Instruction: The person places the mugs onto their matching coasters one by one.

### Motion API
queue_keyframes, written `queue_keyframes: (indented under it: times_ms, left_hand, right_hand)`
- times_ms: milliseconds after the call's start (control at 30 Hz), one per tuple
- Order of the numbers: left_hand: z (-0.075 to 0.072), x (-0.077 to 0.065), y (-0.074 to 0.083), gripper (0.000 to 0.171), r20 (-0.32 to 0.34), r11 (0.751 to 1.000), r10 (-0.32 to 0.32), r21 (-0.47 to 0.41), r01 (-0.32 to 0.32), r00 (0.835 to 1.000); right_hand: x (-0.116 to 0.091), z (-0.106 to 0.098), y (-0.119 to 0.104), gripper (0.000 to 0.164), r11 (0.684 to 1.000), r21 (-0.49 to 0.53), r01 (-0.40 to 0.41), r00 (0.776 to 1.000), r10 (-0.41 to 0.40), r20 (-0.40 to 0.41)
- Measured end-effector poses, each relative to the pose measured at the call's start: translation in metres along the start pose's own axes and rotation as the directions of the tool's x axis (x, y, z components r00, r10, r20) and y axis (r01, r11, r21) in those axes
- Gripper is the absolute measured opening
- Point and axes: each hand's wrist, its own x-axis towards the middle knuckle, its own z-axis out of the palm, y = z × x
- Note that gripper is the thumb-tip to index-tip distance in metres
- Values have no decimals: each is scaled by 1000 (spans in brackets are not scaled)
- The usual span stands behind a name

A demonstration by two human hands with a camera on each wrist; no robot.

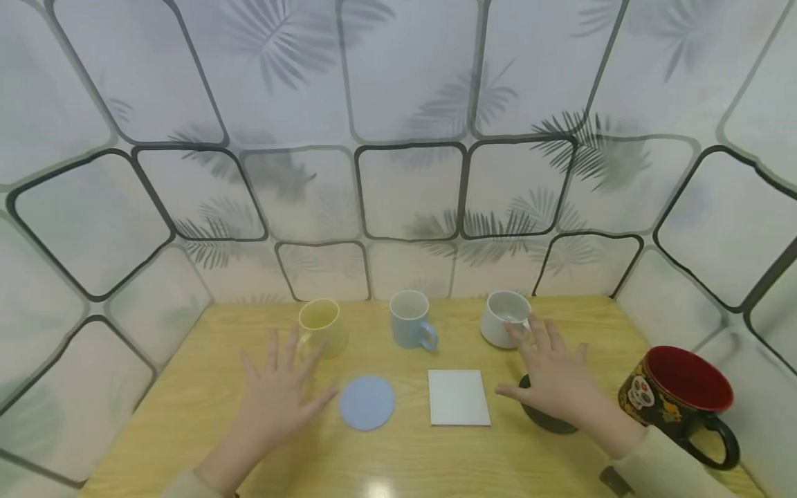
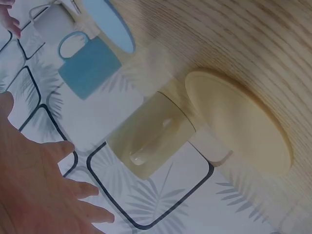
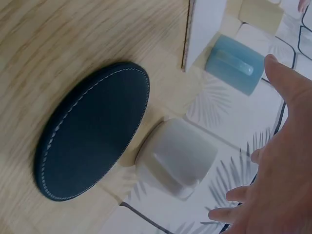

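My left hand (image 1: 277,398) is spread with straight fingers over the left of the table, holding nothing. Just beyond its fingertips stands a yellow mug (image 1: 331,335). A round yellow coaster (image 2: 239,122) lies near that mug in the left wrist view; in the head view the left hand hides it. Over the right side, my right hand (image 1: 557,377) is also spread and holds nothing. It partly covers a round black coaster (image 3: 92,131) with white stitching and overlaps a white mug (image 1: 497,332). Between the hands are a light blue mug (image 1: 407,326), a round blue coaster (image 1: 367,402) and a white square coaster (image 1: 459,398).
A large black mug (image 1: 654,398) with a red inside and a skull pattern stands at the right, beside the right forearm. Patterned cloth walls (image 1: 411,194) enclose the wooden table (image 1: 405,460) at the back and both sides.
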Motion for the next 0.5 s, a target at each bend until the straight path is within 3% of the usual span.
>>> queue_keyframes:
  times_ms: [233,500]
  left_hand:
    - [-4,2,-5,82,23,999,-31,-9,31,999]
    - [-6,-1,-14,82,33,997,-68,35,67,997]
  right_hand:
    - [11,-1,-16,111,1000,-22,22,999,-23,-33]
    - [24,-10,-36,111,993,-37,110,990,-113,-86]
